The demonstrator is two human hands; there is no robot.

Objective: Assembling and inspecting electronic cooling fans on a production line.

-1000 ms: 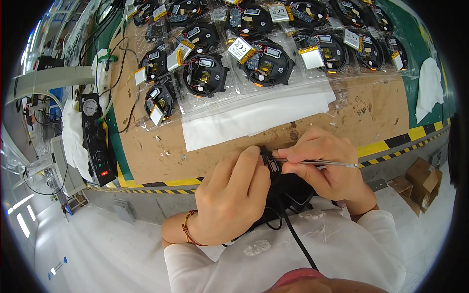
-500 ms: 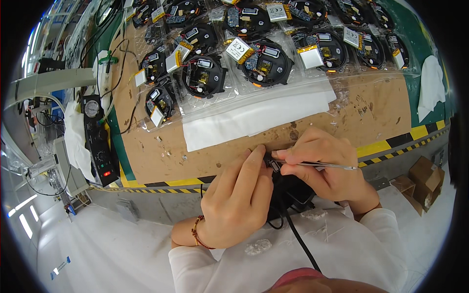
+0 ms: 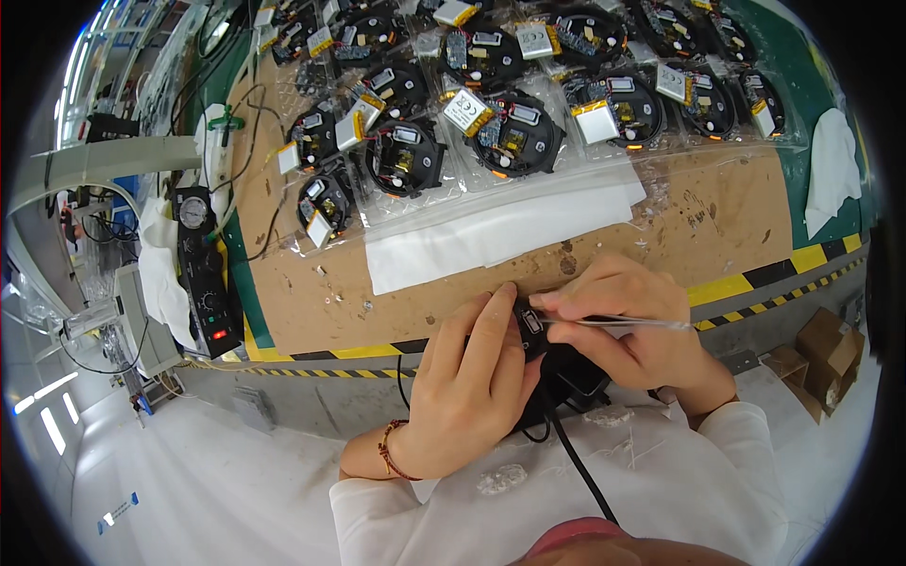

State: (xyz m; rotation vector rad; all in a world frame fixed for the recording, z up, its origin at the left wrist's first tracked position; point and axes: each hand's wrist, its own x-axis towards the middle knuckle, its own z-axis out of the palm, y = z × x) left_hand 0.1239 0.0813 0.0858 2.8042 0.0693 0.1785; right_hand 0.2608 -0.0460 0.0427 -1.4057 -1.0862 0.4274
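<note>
Near the front edge of the work table, my left hand is closed around a small black watch housing, and its fingers cover much of it. A pale rectangular part shows on the housing's face. Pinched between the thumb and fingers of my right hand is a pair of thin metal tweezers. The tweezers point left toward the housing, but their tips are too small to make out. Below the hands, a black object with a dark cable is partly hidden.
Beyond my hands, a clear plastic tray holds several round black watch housings with silver batteries. White paper lies under its near edge. A black control box with a gauge stands left; a white cloth lies right.
More of the watch housing shows beside my left fingers, and that hand has shifted slightly. My right hand keeps the tweezers at nearly the same spot. The view has tilted a little.
</note>
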